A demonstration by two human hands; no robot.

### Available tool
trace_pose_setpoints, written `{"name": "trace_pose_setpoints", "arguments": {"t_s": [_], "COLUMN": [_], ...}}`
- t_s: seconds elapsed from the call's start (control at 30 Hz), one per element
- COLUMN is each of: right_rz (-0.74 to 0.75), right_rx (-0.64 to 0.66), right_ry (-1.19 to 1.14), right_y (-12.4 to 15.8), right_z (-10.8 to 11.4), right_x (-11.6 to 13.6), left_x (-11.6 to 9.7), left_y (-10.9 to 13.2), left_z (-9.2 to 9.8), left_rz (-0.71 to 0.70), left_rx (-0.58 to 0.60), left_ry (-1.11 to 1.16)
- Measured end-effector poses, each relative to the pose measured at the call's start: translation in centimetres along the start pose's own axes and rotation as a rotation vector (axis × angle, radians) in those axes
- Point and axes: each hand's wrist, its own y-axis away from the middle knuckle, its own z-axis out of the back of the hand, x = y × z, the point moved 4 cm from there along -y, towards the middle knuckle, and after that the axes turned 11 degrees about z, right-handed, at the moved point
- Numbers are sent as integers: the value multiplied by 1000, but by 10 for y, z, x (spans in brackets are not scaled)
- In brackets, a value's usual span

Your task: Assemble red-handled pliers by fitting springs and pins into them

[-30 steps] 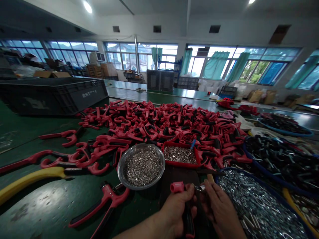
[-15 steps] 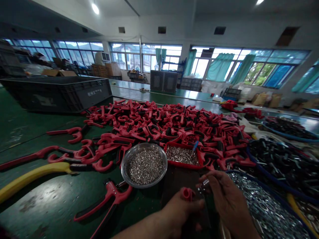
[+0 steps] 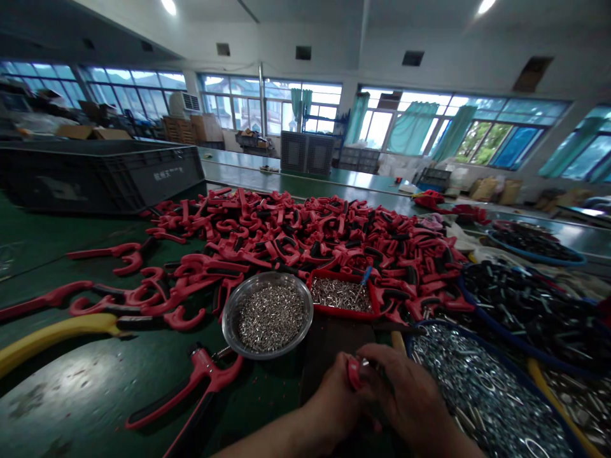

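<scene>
My left hand [image 3: 333, 395] is closed around a red plastic part [image 3: 354, 374], its round end showing above the fingers. Close against it, my right hand [image 3: 405, 391] pinches a small silver spring [image 3: 365, 362] at that end. The fingers partly hide both pieces, so how deep the spring sits cannot be made out. Left of the hands stands a clear round bowl [image 3: 228, 331] of small metal pins. A red tray [image 3: 344, 312] with metal pins and a blue-handled tool [image 3: 366, 276] lies just beyond them.
Red plier-like tool parts [image 3: 286, 222] are heaped across the green table. One assembled red tool [image 3: 210, 372] and a yellow curved handle [image 3: 62, 334] lie left. A grey crate [image 3: 162, 175] stands behind. On the right are basins of metal rings [image 3: 477, 375] and black parts [image 3: 520, 305].
My right hand has moved left with the spring, bringing it to the red part in my left hand. The view has shifted slightly to the right.
</scene>
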Motion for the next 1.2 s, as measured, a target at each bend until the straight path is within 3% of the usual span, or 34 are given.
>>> {"name": "trace_pose_setpoints", "arguments": {"t_s": [0.1, 0.23, 0.33, 0.4, 0.47, 0.57, 0.67, 0.77, 0.9, 1.2], "right_rz": [77, 40, -185, -336, -392, -437, -496, -490, -497, -614], "right_rx": [41, 70, 111, 156, 186, 192, 177, 274, 373, 369], "right_ry": [40, 39, -31, -87, -111, -47, 117, 219, 267, 339], "right_y": [2, 4, 6, 9, 14, 29, 50, 69, 84, 84], "right_z": [-1, -5, -12, -17, -18, -5, 25, 47, 53, 64], "right_x": [3, -1, -16, -29, -41, -62, -89, -114, -133, -133], "left_x": [1, -1, -5, -5, -5, -10, -15, -16, -13, -2], "left_y": [-1, 1, 5, 9, 12, 17, 19, 16, 14, 7], "left_z": [1, 2, -2, -6, -7, -5, -3, 1, 1, 0], "left_rz": [-15, -31, -84, -19, 80, 177, 257, 329, 379, 413], "left_rx": [-20, -60, 28, 125, 218, 352, 452, 428, 411, 380], "left_ry": [28, 4, -56, -175, -238, -50, 285, 512, 569, 571]}}
